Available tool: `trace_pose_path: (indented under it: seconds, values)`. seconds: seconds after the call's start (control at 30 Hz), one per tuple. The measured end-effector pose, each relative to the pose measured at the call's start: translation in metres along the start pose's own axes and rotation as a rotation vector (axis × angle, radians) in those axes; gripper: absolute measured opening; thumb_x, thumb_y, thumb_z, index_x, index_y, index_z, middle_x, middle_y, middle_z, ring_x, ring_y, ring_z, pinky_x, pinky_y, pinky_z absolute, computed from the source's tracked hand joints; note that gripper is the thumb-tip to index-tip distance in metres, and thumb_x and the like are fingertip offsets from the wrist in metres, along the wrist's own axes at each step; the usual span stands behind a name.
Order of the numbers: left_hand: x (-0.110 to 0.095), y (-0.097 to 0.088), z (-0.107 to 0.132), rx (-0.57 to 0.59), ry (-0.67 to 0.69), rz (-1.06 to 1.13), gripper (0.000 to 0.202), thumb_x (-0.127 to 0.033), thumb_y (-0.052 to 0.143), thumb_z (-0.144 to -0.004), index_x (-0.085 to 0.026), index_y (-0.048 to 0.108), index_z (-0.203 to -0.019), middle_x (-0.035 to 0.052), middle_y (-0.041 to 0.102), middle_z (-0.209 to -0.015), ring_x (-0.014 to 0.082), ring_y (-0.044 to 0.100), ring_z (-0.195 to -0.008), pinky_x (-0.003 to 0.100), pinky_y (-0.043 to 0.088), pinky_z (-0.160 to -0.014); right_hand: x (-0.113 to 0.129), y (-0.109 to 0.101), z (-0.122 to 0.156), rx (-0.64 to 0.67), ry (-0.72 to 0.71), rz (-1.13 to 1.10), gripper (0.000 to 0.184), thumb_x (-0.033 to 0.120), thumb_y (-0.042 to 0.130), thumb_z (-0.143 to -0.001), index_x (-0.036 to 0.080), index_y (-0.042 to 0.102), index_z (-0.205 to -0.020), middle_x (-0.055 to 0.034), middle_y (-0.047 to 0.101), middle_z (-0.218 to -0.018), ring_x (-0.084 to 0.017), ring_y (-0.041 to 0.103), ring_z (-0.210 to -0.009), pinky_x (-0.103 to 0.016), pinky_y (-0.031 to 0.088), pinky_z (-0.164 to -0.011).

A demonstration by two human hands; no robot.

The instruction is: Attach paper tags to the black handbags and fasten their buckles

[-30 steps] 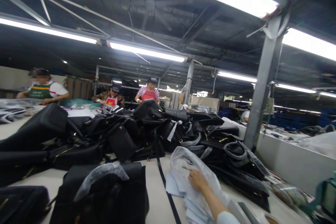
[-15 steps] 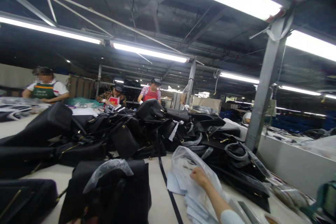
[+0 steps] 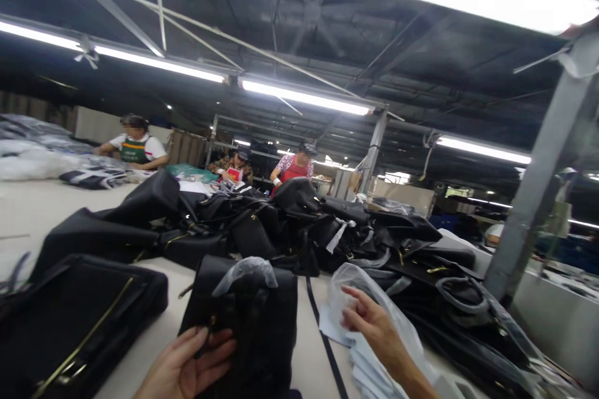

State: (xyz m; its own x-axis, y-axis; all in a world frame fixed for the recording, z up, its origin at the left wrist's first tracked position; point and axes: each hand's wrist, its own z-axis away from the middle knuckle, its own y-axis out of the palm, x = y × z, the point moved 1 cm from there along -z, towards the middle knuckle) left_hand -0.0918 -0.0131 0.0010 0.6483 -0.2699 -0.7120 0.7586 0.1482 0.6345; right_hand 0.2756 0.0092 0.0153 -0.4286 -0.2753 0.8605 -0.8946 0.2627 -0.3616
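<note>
We have our left hand (image 3: 187, 368) laid open against the lower front of the black handbag (image 3: 248, 318), which stands on the surface (image 3: 299, 349) just before us, a wad of clear plastic (image 3: 246, 271) poking from its top. Our right hand (image 3: 374, 327) has its grip loosely pinched on the thin plastic bag (image 3: 369, 299) beside it. The handbag looks soft-sided yet fairly stiff, best held by its body edges; the bag is flimsy and slippery.

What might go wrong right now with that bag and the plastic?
The clear plastic bag under the right hand looks thin and might tear if tugged. The left hand only touches the black bag at its lower edge, so it may tip. The loose black strap between them could snag.
</note>
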Motion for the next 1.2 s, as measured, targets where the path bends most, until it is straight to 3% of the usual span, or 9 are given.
trace_pose_path:
  seconds: [0.1,0.23,0.33,0.47,0.6,0.73,0.97,1.2]
  values:
    - [-0.002,0.006,0.007,0.050,0.007,0.027,0.013,-0.010,0.064,-0.082,-0.014,0.052,-0.086,0.0183,0.076,-0.091,0.0318,0.075,-0.082,0.043,0.059,-0.073,0.046,0.037,0.028,0.276,0.109,-0.290,0.039,0.044,0.069,-0.078,0.019,0.057,-0.106,0.0037,0.060,-0.063,-0.016,0.061,-0.054,-0.026,0.046,-0.053]
    - [-0.002,0.007,0.006,0.140,-0.013,-0.016,0.012,-0.017,0.058,-0.085,-0.018,0.047,-0.084,0.0112,0.075,-0.087,0.0263,0.075,-0.080,0.037,0.056,-0.068,0.087,0.100,0.063,0.549,0.108,-0.406,0.017,0.027,0.070,-0.076,0.020,0.059,-0.087,0.0045,0.059,-0.062,-0.013,0.057,-0.054,-0.023,0.044,-0.054]
    - [-0.002,0.004,0.005,0.183,-0.019,-0.083,0.014,-0.023,0.061,-0.080,-0.018,0.048,-0.082,0.0086,0.073,-0.085,0.0237,0.073,-0.076,0.037,0.054,-0.070,0.103,0.148,0.079,0.641,0.022,-0.396,0.011,0.016,0.059,-0.073,0.021,0.058,-0.083,0.0040,0.060,-0.070,-0.012,0.056,-0.060,-0.022,0.043,-0.055]
    - [-0.007,-0.002,0.005,0.150,0.013,-0.206,0.023,-0.029,0.070,-0.068,-0.017,0.053,-0.077,0.0038,0.069,-0.074,0.0175,0.065,-0.061,0.029,0.048,-0.058,0.112,0.190,0.082,0.596,-0.105,-0.256,0.014,0.015,0.052,-0.074,0.022,0.054,-0.086,0.0058,0.057,-0.066,-0.013,0.054,-0.059,-0.022,0.042,-0.056]
    - [-0.008,-0.005,0.003,0.110,0.075,-0.307,0.035,-0.040,0.079,-0.057,-0.017,0.055,-0.070,0.0000,0.063,-0.066,0.0170,0.061,-0.064,0.027,0.045,-0.058,0.111,0.204,0.071,0.441,-0.181,-0.102,0.012,0.015,0.050,-0.074,0.022,0.054,-0.083,0.0050,0.059,-0.060,-0.016,0.057,-0.057,-0.024,0.039,-0.055]
    - [-0.003,-0.005,0.003,0.073,0.148,-0.336,0.043,-0.049,0.081,-0.053,-0.018,0.051,-0.060,-0.0026,0.057,-0.057,0.0157,0.057,-0.058,0.029,0.045,-0.060,0.110,0.206,0.061,0.293,-0.132,-0.043,0.002,0.025,0.052,-0.078,0.023,0.053,-0.078,0.0014,0.065,-0.062,-0.019,0.061,-0.059,-0.026,0.042,-0.056]
    - [0.009,-0.008,0.008,-0.020,0.244,-0.322,0.040,-0.043,0.082,-0.052,-0.017,0.052,-0.053,-0.0038,0.054,-0.051,0.0106,0.049,-0.051,0.025,0.035,-0.055,0.101,0.218,0.062,0.101,-0.050,-0.061,0.020,0.040,0.055,-0.079,0.022,0.062,-0.083,-0.0039,0.071,-0.071,-0.024,0.068,-0.068,-0.029,0.049,-0.062]
    - [0.015,-0.015,0.002,-0.088,0.296,-0.296,0.040,-0.042,0.083,-0.049,-0.018,0.050,-0.050,-0.0025,0.054,-0.050,0.0113,0.049,-0.051,0.025,0.035,-0.053,0.085,0.228,0.068,0.093,-0.012,-0.263,0.029,0.043,0.062,-0.079,0.020,0.067,-0.096,-0.0077,0.074,-0.088,-0.025,0.070,-0.080,-0.031,0.055,-0.074]
